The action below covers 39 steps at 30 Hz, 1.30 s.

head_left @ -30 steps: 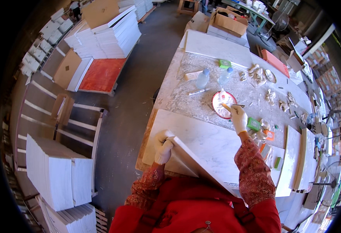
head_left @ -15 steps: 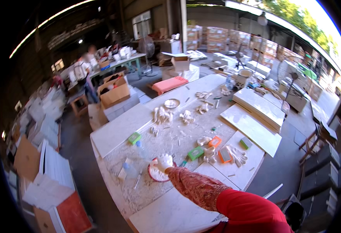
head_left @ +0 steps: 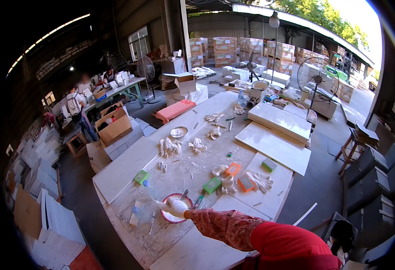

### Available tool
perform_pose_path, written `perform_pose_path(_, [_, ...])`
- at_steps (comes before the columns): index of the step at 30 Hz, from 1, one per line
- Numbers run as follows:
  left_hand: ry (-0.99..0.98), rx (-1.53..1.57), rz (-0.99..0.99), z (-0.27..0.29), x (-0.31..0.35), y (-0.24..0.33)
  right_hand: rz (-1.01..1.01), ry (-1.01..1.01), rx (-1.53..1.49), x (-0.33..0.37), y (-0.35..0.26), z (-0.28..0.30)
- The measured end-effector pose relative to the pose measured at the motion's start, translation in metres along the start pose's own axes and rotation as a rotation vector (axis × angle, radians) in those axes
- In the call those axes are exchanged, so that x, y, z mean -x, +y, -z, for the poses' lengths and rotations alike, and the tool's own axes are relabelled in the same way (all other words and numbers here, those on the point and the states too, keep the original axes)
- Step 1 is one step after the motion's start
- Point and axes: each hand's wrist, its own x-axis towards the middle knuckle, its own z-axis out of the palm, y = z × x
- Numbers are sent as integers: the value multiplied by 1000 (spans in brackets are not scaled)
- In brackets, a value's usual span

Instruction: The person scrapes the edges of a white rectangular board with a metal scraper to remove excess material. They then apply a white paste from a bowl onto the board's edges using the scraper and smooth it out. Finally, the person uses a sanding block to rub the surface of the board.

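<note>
Right hand (head_left: 176,208), in a white knit glove, is over a round red-rimmed bowl (head_left: 174,221) holding white material. Its fingers appear bent and pinching a flat grey tool (head_left: 185,194); the grip is partly hidden by the glove. Tool: the exposed end points up and right in the view, toward the far side of the table; long axis runs obliquely, lower left to upper right. Its other end cannot be made out. Left hand out of view; its state cannot be told.

Surface: broad pale worktable (head_left: 184,173), dusted with white residue. Left of the bowl, two clear plastic bottles with blue caps (head_left: 137,215) and a slim white marker-like stick (head_left: 152,223). Right of it, a small green box (head_left: 212,185), orange-and-grey blocks (head_left: 246,182) and a spread white glove (head_left: 262,180). Farther right, stacked white marbled slabs (head_left: 280,121).

Room: open-sided workshop. Large round standing fan (head_left: 318,81) beyond the slabs; open brown cardboard box (head_left: 114,125) past the table's far left edge. Co-workers stand near a green-legged table (head_left: 139,92); wrapped pallets of cartons (head_left: 225,51) outside.
</note>
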Motion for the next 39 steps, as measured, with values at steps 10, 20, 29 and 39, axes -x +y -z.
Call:
perform_pose_path(10, [100,-46,-173,-29,14,37,31,-607,-944,95,-138,92])
perform_pose_path(20, [-63,-86,-234,-51,11,59,137,-784,-874,155,-192,146])
perform_pose_path(29, [-90,10,-94,-47,19,64,429,-709,-396,194,-226,173])
perform_pose_path(39, [-124,4,-115,-46,17,64,476,-668,-341,196,-236,169])
